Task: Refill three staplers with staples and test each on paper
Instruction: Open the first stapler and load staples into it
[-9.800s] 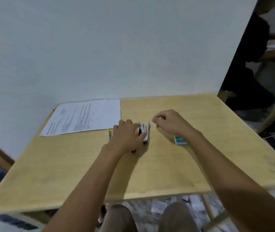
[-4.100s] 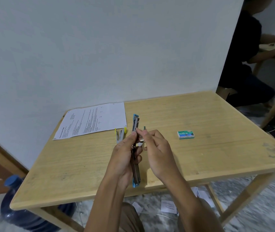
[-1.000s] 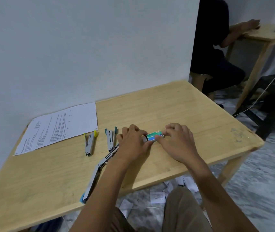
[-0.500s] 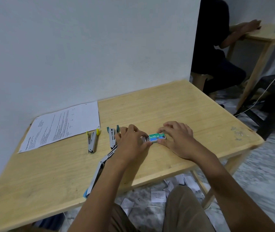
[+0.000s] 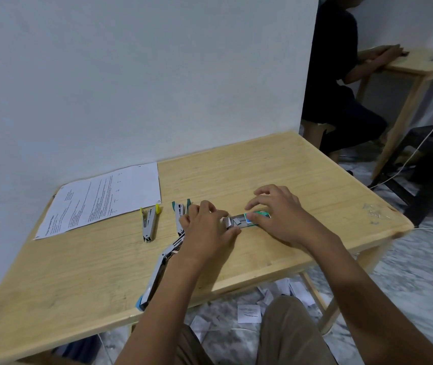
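On the wooden table [image 5: 276, 164] both hands work at a small green staple box [image 5: 259, 216]. My right hand [image 5: 281, 214] holds its sleeve down, and my left hand [image 5: 207, 230] pinches the inner tray [image 5: 235, 223], which is slid out to the left and shows grey staple strips. A blue stapler [image 5: 157, 272] lies unfolded flat under my left forearm. A yellow-tipped stapler [image 5: 150, 223] and a green-tipped stapler [image 5: 180, 210] lie closed further back. A printed paper sheet [image 5: 99, 198] rests at the far left.
A white wall stands right behind the table. A person in dark clothes sits at another wooden table [image 5: 426, 61] at the far right, next to a dark stool [image 5: 431, 164] and a white cable. Paper scraps [image 5: 248, 313] lie on the floor under the table.
The staple box was closed between my hands; its tray now stands slid out to the left. Earlier I held the opened blue stapler in both hands; it now lies on the table.
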